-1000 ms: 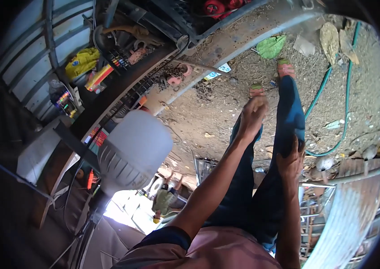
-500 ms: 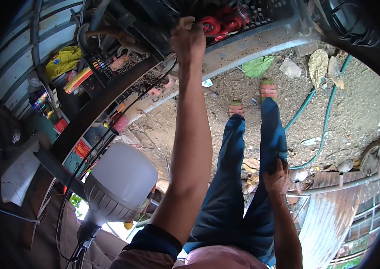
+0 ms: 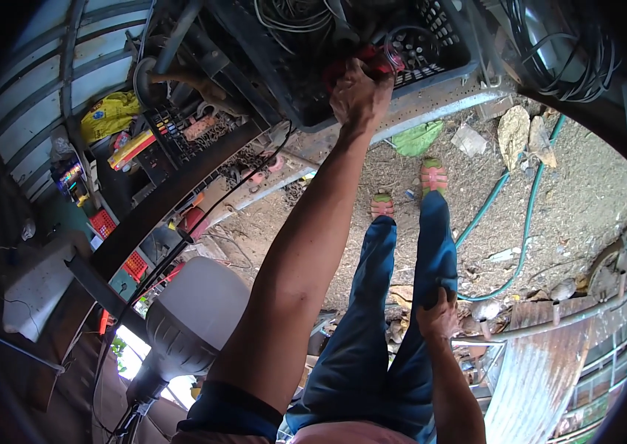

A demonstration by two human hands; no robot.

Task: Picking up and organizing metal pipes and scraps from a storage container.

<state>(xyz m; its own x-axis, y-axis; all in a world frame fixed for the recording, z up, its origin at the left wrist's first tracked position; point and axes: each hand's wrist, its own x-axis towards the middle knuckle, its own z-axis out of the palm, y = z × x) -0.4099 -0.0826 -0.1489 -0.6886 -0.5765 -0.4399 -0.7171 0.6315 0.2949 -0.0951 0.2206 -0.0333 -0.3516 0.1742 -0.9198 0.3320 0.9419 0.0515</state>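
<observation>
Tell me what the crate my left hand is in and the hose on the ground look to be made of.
The crate looks like moulded black plastic, matte: its walls are a regular grid of holes. The left hand reaches over its rim. The hose looks like soft green rubber or vinyl, smooth, since it lies in loose curves across the dirt.

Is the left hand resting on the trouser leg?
No, the left hand is raised into the black crate, at a red thing; the right hand rests on the trouser leg.

Black plastic lattice crate, matt; glossy red plastic tool under left hand. Smooth white plastic bulb. Blue cloth trousers beneath right hand. Rusty corrugated metal sheet; rough dirt ground.
</observation>
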